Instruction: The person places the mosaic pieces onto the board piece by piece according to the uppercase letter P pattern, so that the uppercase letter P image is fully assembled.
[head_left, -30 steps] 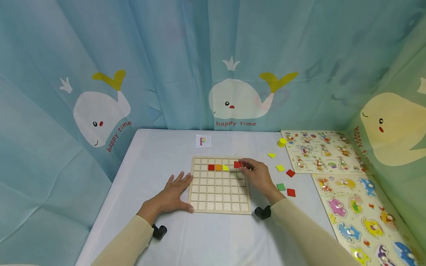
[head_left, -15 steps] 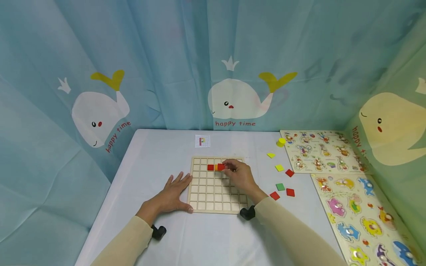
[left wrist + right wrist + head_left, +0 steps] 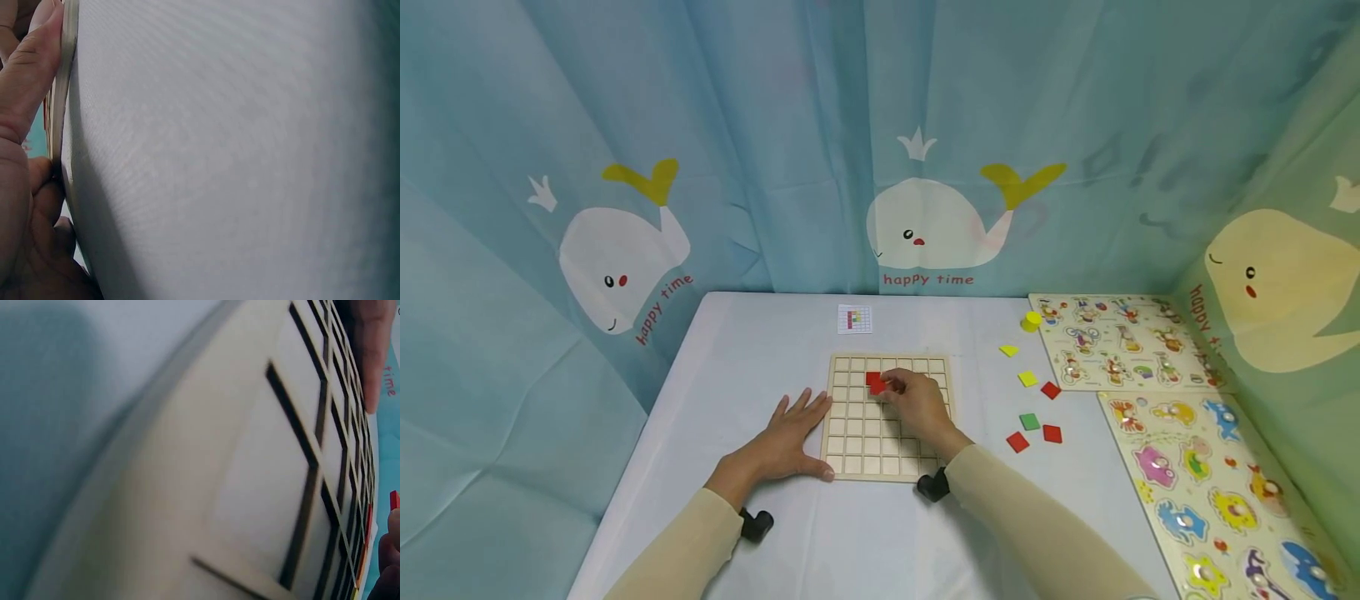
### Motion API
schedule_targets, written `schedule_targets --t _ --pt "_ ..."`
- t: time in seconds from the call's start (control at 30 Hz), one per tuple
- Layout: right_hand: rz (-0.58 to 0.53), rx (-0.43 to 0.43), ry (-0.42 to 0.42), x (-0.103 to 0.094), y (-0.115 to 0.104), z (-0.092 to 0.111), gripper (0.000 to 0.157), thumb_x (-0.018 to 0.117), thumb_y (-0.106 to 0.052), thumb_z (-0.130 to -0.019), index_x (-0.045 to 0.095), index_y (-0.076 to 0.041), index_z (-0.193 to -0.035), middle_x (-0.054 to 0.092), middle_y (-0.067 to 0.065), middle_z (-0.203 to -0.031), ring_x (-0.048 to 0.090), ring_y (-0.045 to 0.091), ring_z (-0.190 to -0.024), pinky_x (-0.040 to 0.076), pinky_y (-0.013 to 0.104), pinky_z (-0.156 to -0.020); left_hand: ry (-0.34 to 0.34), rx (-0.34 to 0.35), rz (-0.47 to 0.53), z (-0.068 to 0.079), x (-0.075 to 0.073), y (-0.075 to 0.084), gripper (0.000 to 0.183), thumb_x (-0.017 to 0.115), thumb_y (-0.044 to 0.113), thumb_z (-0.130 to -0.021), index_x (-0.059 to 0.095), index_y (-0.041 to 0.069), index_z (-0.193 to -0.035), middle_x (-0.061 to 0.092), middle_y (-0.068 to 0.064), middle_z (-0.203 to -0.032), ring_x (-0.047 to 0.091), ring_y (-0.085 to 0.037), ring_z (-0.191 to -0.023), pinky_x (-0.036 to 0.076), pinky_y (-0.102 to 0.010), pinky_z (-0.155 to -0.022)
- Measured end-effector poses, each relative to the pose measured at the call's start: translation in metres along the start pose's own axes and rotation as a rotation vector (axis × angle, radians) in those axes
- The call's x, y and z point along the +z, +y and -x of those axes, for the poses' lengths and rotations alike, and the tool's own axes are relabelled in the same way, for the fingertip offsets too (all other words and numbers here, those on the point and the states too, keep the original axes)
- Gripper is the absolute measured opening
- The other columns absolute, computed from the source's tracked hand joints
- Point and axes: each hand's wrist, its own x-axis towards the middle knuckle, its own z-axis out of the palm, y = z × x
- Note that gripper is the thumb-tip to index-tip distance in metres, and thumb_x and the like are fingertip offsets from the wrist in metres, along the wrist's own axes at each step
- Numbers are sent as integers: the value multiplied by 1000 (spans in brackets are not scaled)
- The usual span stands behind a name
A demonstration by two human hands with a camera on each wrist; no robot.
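A wooden grid board [image 3: 853, 446] lies on the white table. My left hand [image 3: 782, 442] is spread flat at its left side, fingers straight, thumb at the near left corner; in the left wrist view the thumb [image 3: 28, 75] touches the board's edge [image 3: 70, 31]. Over the upper rows, my right hand [image 3: 917, 406] pinches a red square tile [image 3: 876, 389] between thumb and fingertips. This tile is just below another red tile [image 3: 872, 377] set in the grid. The right hand hides the cells to the right, but coloured tile edges [image 3: 365, 544] show in the right wrist view.
Right of the board lie loose tiles: a green one [image 3: 1029, 422], several red ones [image 3: 1052, 434] and yellow pieces [image 3: 1027, 379]. A yellow cylinder [image 3: 1032, 321] stands farther back. Two picture puzzle boards [image 3: 1176, 487] fill the right side. A small pattern card [image 3: 854, 319] lies behind the grid.
My right hand has carried the red tile leftward across the board, from its upper right to beside the placed red tile. The left hand has stayed in place.
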Motion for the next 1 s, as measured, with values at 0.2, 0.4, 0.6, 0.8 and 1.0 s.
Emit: schedule_targets --t 0.2,0.4,0.6,0.8,1.0 --pt "50 9 -18 8 3 -1 24 79 -9 -94 78 -11 -118 74 3 -99 62 18 -86 56 32 -76 -8 3 0 1 -1 0 126 93 57 -71 27 10 -168 24 -6 -176 4 -29 -166 -5 -52 -135" --pt "80 -31 -29 11 2 -2 25 79 -8 -93 78 -7 -118 73 2 -97 62 17 -85 56 32 -77 -8 3 9 2 -2 1 126 93 55 -71 27 9 -168 24 -7 -176 5 -30 -166 -4 -53 -135" --pt "96 -42 -23 13 1 -2 24 78 -7 -93 78 -6 -117 72 1 -95 60 16 -83 55 30 -74 -7 9 14 2 -3 2 126 94 55 -71 27 9 -168 24 -8 -175 5 -31 -166 -4 -54 -135" --pt "109 -45 -27 13 0 -2 25 78 -7 -93 78 -4 -118 73 2 -95 61 16 -84 55 31 -75 -5 20 17 2 -3 1 126 93 55 -71 27 9 -168 24 -8 -175 5 -31 -166 -4 -54 -135" --pt "116 -50 -33 12 0 -1 26 78 -7 -93 78 -3 -119 74 3 -96 61 16 -83 55 31 -75 -4 28 22 2 -2 0 126 93 54 -72 27 9 -168 24 -8 -175 5 -31 -166 -4 -54 -135"
